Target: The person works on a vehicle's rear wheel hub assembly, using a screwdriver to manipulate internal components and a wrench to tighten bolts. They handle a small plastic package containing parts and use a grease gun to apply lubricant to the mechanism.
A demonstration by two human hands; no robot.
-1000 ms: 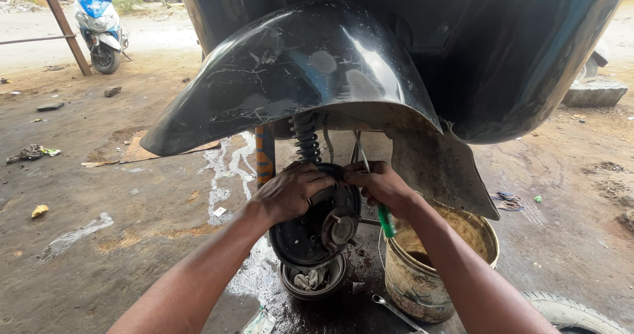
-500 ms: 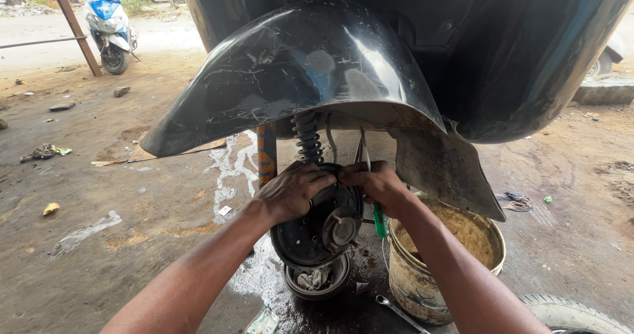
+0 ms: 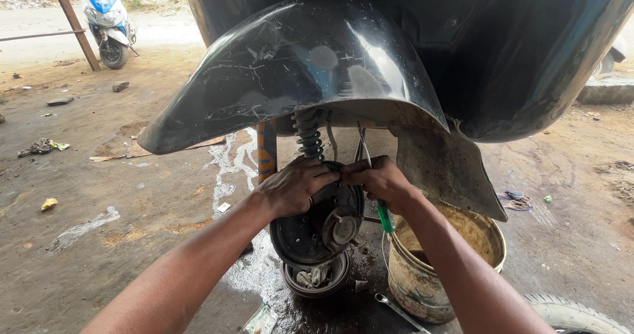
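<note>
Looking down from the head camera, both hands sit on top of the bare brake hub [image 3: 317,225] under the black mudguard [image 3: 297,76]: the left hand [image 3: 294,187] curls closed over its upper rim, and the right hand [image 3: 376,179] pinches something small there that I cannot make out. Judging by this, the wheel is already off and the hub work is midway, nothing yet refitted. I count one hub, one coil spring [image 3: 308,134], one green-handled screwdriver [image 3: 384,216], one dirty bucket [image 3: 442,268], one round drum [image 3: 316,278] on the ground, one spanner [image 3: 399,311] and one parked blue scooter [image 3: 109,20].
</note>
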